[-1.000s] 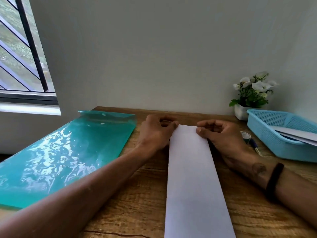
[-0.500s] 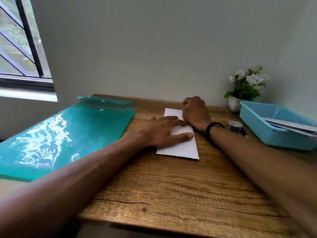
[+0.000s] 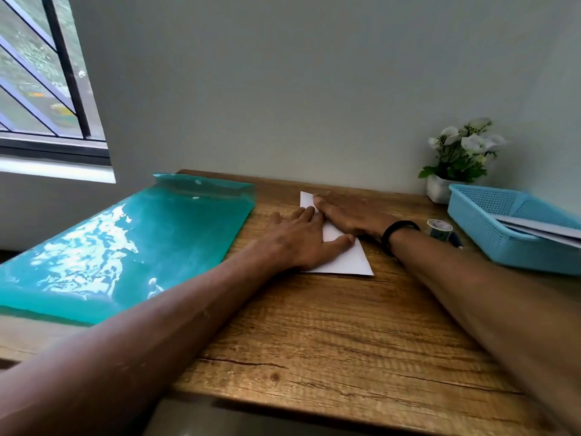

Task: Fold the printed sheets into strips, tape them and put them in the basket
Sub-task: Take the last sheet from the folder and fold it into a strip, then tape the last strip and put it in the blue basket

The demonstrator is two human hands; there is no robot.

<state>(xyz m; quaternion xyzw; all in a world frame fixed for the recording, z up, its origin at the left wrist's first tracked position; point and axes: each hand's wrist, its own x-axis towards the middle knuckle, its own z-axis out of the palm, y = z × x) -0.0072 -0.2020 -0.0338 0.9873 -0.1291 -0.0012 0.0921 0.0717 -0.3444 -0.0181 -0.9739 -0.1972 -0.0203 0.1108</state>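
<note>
A folded white sheet [image 3: 349,261] lies flat on the wooden desk [image 3: 330,335], near the back wall. My left hand [image 3: 301,240] presses flat on its near half, fingers spread. My right hand [image 3: 349,212] lies flat across its far half, fingertips pointing left and touching my left fingers. A black band circles my right wrist. The blue plastic basket [image 3: 490,234] stands at the right edge with folded white strips [image 3: 544,229] inside. A roll of clear tape [image 3: 439,229] sits between my right wrist and the basket.
A large teal plastic folder [image 3: 125,253] covers the desk's left part and overhangs its edge. A small white pot of white flowers [image 3: 459,155] stands at the back right, behind the basket. A window with dark bars is at the upper left.
The long strip was folded over to half its length. My hands moved from pinching its far end to pressing flat on it, and my right hand has slid leftward along the far edge.
</note>
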